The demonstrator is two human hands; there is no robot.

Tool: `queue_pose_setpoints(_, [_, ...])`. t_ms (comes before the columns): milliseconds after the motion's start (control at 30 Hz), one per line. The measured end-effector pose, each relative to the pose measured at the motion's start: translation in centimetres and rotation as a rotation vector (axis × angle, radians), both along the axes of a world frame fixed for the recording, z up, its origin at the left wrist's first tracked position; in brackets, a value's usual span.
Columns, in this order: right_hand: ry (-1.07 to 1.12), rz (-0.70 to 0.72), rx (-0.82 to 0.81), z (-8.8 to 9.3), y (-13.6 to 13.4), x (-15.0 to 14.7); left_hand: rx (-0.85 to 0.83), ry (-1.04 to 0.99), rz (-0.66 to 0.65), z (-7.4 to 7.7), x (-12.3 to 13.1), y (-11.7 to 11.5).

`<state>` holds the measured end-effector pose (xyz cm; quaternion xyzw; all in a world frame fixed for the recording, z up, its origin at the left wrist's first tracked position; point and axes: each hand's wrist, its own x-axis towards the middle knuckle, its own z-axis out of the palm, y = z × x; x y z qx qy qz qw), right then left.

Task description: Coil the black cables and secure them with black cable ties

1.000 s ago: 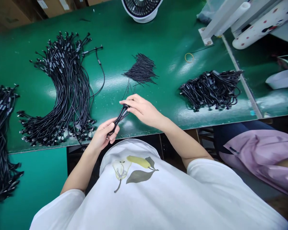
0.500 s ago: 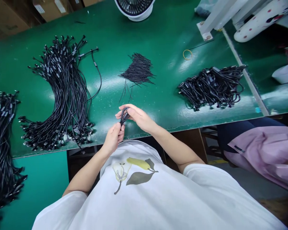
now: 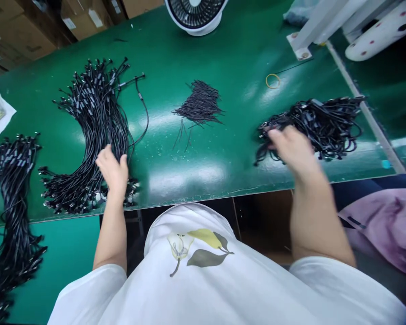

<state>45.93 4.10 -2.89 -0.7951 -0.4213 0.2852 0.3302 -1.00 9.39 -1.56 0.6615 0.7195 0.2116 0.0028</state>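
Note:
Over the lower part of the large bundle of black cables [image 3: 99, 122], my left hand [image 3: 113, 171] is open with its fingers spread, holding nothing. My right hand [image 3: 294, 146], blurred by motion, is at the left front of the heap of coiled black cables [image 3: 325, 124]. Its fingertips are smeared, and whether it holds a coil cannot be made out. Between the two lies a pile of short black ties [image 3: 201, 104], with a few loose ones in front of it.
A second cable bundle [image 3: 15, 194] hangs over the left table edge. A white fan [image 3: 198, 16], a yellow rubber band [image 3: 272, 81] and a white metal bracket [image 3: 302, 47] are farther back. A person in pink [image 3: 385, 221] is at the right.
My hands have come apart. The left moved left to the long cables; the right moved right to the coiled heap. The looped cable is no longer between them. The view has shifted slightly.

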Motion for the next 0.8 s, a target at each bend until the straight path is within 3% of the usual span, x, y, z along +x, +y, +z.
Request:
queue_pose_setpoints(67, [-0.151, -0.107, 0.018, 0.8, 0.6, 4.9, -0.058, 0.054, 0.140, 0.1, -3.3, 0.7])
queue_pose_setpoints(133, [-0.259, -0.132, 0.004, 1.1, 1.3, 8.1, -0.178, 0.007, 0.182, 0.0, -5.3, 0.5])
queue_pose_setpoints(233, [-0.426, -0.109, -0.002, 1.5, 2.5, 8.4, -0.138, -0.235, 0.155, 0.1, -5.8, -0.6])
queue_pose_setpoints(300, [-0.551, -0.078, 0.123, 2.3, 3.1, 4.8, -0.076, -0.471, 0.074, 0.9, -4.5, -1.2])
queue_pose_setpoints(367, [-0.569, 0.086, 0.314, 3.3, 3.9, -1.7, -0.118, -0.700, -0.060, 2.3, -2.0, -1.7])
queue_pose_setpoints(400, [-0.498, 0.226, 0.419, 3.7, 4.4, -5.8, -0.159, -0.791, -0.137, 3.1, -0.5, -2.0])
queue_pose_setpoints(433, [-0.401, 0.462, 0.472, 4.0, 5.1, -10.2, -0.218, -0.875, -0.218, 3.9, 1.1, -2.3])
queue_pose_setpoints(500, [-0.384, 0.776, 0.557, 4.2, 7.5, -18.4, -0.368, -1.019, -0.363, 5.3, 3.6, -3.2])
queue_pose_setpoints(567, [-0.421, 1.064, 0.583, 4.0, 10.9, -24.4, -0.477, -1.134, -0.422, 6.4, 4.3, -4.6])
queue_pose_setpoints(633, [-0.462, 1.105, 0.432, 4.2, 14.6, -27.2, -0.499, -1.221, -0.364, 7.1, 2.8, -6.2])
queue_pose_setpoints(700, [-0.482, 1.008, 0.350, 5.2, 17.7, -27.6, -0.462, -1.241, -0.228, 7.1, -0.4, -8.1])
queue_pose_setpoints(800, [-0.514, 0.975, 0.543, 9.0, 19.8, -27.3, -0.460, -1.201, -0.085, 6.2, -5.5, -11.1])
